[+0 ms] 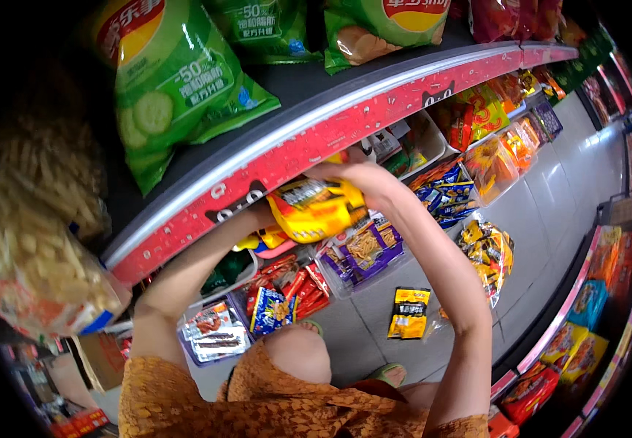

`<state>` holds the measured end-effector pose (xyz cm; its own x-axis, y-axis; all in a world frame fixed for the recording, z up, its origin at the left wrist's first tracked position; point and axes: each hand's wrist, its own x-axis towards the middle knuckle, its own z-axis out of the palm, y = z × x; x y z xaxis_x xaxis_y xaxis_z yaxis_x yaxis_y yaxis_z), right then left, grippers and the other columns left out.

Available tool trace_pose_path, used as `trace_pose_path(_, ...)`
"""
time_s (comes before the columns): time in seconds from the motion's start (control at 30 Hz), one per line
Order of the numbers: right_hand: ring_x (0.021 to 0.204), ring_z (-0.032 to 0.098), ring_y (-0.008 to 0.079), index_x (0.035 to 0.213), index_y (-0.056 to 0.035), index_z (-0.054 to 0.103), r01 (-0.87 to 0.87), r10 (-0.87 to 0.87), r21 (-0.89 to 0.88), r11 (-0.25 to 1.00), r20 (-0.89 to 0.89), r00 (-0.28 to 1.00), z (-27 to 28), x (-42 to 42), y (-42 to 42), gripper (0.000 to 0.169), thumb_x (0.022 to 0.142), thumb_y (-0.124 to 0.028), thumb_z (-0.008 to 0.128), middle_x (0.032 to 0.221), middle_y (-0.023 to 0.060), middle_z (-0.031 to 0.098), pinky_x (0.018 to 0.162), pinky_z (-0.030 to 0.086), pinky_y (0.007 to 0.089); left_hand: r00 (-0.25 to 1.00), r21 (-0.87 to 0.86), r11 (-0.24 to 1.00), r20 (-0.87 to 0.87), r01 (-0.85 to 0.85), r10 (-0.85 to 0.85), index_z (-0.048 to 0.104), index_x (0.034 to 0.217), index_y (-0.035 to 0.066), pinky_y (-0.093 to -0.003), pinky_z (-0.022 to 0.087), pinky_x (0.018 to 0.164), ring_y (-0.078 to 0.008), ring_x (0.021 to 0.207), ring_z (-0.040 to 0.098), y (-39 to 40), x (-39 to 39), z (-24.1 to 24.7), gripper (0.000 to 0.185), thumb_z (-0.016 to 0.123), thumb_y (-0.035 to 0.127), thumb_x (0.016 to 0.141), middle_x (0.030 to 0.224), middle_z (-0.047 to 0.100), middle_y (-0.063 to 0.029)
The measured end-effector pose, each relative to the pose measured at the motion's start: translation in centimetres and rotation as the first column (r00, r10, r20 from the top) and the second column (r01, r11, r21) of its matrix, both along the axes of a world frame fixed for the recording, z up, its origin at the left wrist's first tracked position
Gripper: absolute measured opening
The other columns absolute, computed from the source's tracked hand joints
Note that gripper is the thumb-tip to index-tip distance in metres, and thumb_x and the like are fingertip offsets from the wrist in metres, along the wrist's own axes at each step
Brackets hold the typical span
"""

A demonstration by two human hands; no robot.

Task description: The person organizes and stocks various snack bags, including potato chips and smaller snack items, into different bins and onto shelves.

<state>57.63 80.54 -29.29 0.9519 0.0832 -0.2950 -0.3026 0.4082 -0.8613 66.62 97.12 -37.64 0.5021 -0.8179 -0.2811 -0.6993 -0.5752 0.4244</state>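
My right hand (362,178) curls over the top of yellow-and-black snack packets (318,211), just below the red price strip of the shelf. My left forearm reaches in from the left. Its wrist passes behind the shelf edge and the packets, so the left hand's fingers are hidden. Beneath the packets, a clear plastic bin (365,249) holds purple snack packs. One yellow-and-black packet (409,313) lies flat on the floor. Beyond my right forearm, a clear plastic bag (485,254) of similar packets rests on the floor.
Above my hands runs a shelf edge (348,117) with green crisp bags (184,93) on it. Bins of red sachets (299,287) and blue packs (444,191) stand low along the shelving. Large bags of puffed snacks (42,230) hang at left. Another stocked shelf (562,312) borders the right.
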Motion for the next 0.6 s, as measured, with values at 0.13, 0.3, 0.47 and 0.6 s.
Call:
trace_pose_path(0.13,0.12,0.037,0.0224,0.127,-0.0097,0.039,0.107,0.103,-0.675,0.73,0.263,0.959,-4.1,6.3,0.1,0.057,0.078,-0.033,0.057,0.129,0.0086,0.04,0.099,0.029,0.0367,0.999,0.044,0.999,-0.053,-0.009,0.011,0.05,0.106,-0.002,-0.0393,0.041,0.082,-0.0304,0.096,0.052,2.2,-1.4,1.7,0.042,0.056,0.03,0.079,0.099,0.056,-0.0197)
trace_pose_path(0.3,0.131,0.018,0.0225,0.136,-0.0202,0.024,0.436,0.086,-0.868,-0.235,0.428,0.899,-15.5,14.1,2.7,0.064,0.082,-0.055,0.036,0.143,0.0045,0.019,0.107,0.015,0.037,0.999,0.111,0.994,-0.052,0.014,-0.008,0.05,0.103,-0.004,-0.0372,0.041,0.081,-0.0296,0.093,0.054,2.0,-2.2,2.3,0.041,0.06,0.026,0.077,0.096,0.056,-0.0194)
trace_pose_path(0.47,0.117,0.043,0.025,0.128,-0.0163,0.039,0.415,0.033,-0.803,0.427,0.473,0.881,-8.3,9.9,2.4,0.058,0.078,-0.045,0.05,0.13,0.0099,0.04,0.092,0.04,0.036,0.999,0.165,0.986,0.021,-0.033,0.03,0.049,0.1,-0.006,-0.0352,0.042,0.079,-0.0289,0.089,0.055,3.4,-1.6,4.1,0.039,0.063,0.021,0.075,0.093,0.057,-0.0191)
trace_pose_path(0.6,0.111,0.049,0.0232,0.117,-0.0135,0.051,0.5,0.069,-0.852,0.155,0.514,0.855,-9.4,11.1,3.4,0.046,0.078,-0.038,0.054,0.121,0.0098,0.05,0.086,0.044,0.0349,0.992,0.173,0.984,0.108,0.046,-0.066,0.051,0.102,-0.005,-0.0401,0.036,0.087,-0.0327,0.096,0.052,2.9,-1.3,3.6,0.045,0.062,0.029,0.074,0.098,0.056,-0.0207)
